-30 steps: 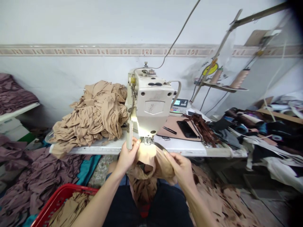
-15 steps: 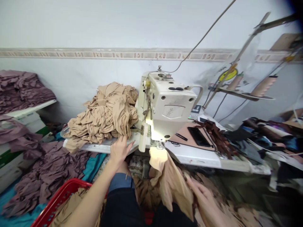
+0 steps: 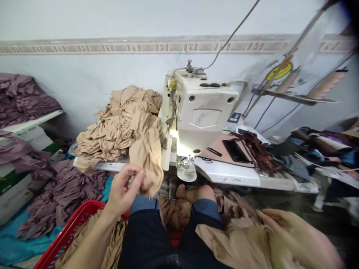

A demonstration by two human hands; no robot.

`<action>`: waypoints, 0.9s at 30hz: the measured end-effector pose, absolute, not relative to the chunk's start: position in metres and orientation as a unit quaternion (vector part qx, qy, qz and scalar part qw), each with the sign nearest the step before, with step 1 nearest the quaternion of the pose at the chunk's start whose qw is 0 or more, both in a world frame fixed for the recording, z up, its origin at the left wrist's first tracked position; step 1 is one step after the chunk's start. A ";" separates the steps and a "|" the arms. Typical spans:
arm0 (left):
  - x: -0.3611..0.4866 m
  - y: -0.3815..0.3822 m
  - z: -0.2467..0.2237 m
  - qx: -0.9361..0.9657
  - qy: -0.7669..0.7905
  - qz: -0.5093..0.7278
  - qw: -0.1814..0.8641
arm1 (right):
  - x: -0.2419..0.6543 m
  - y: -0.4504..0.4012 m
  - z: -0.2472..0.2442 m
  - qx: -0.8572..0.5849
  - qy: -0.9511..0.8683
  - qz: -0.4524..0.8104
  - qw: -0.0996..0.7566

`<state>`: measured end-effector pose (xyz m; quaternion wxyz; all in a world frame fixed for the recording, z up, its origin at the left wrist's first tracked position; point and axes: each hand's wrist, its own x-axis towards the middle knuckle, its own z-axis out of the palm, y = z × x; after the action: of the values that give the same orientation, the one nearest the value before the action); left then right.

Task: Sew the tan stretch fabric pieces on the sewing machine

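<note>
My left hand (image 3: pixel 127 186) pinches the near end of a beige cloth piece (image 3: pixel 147 160), which it lifts off a heaped pile of like pieces (image 3: pixel 103 134) on the table. Low on the right, my right hand (image 3: pixel 291 228) is smeared by motion. Its fingers seem closed on another beige cloth piece (image 3: pixel 238 239), which trails across my right thigh; the grip itself is partly hidden. Between my hands stands a white sewing machine (image 3: pixel 203 112) with its lamp lit. Its narrow sewing arm (image 3: pixel 186 170) shows bare metal, with no cloth under the needle.
A red basket (image 3: pixel 81 209) with beige cloth stands by my left leg. Mauve cloth (image 3: pixel 67 198) lies heaped further left. Right of the machine are a black phone (image 3: pixel 235 151), brown strips (image 3: pixel 256 153) and a thread stand with cones (image 3: pixel 328 84).
The cloth at the needle has come off the machine and moved right and down with my right hand. My left hand has drawn a piece toward me from the pile.
</note>
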<state>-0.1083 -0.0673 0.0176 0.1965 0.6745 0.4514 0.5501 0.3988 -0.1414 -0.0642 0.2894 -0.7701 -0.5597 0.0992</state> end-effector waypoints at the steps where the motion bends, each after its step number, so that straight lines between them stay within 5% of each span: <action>1: -0.103 -0.078 0.015 0.666 0.451 0.542 0.244 | 0.384 -0.140 -0.065 -0.761 -0.562 0.145 0.291; 9: -0.037 -0.098 -0.062 0.501 0.465 0.426 0.592 | 0.154 -0.146 -0.101 -0.497 -0.577 0.520 0.387; 12: -0.042 -0.087 -0.084 0.477 0.488 0.431 0.590 | 0.130 -0.140 -0.110 -0.473 -0.582 0.516 0.413; 15: -0.056 -0.080 -0.088 0.531 0.527 0.473 0.466 | 0.143 -0.128 -0.105 -0.521 -0.610 0.432 0.413; 18: -0.059 -0.083 -0.083 0.639 0.511 0.434 0.377 | 0.165 -0.116 -0.088 -0.544 -0.675 0.357 0.349; 23: -0.037 -0.108 -0.090 0.694 0.431 0.240 0.525 | 0.195 -0.099 -0.049 -0.496 -0.781 0.344 0.162; 27: -0.030 -0.115 -0.098 0.611 0.385 0.208 0.659 | 0.216 -0.089 -0.034 -0.396 -0.794 0.441 0.136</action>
<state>-0.0301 -0.1150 -0.0981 0.6592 0.6111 0.3855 0.2082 0.2157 -0.0894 -0.0341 0.1356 -0.3962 -0.7938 0.4410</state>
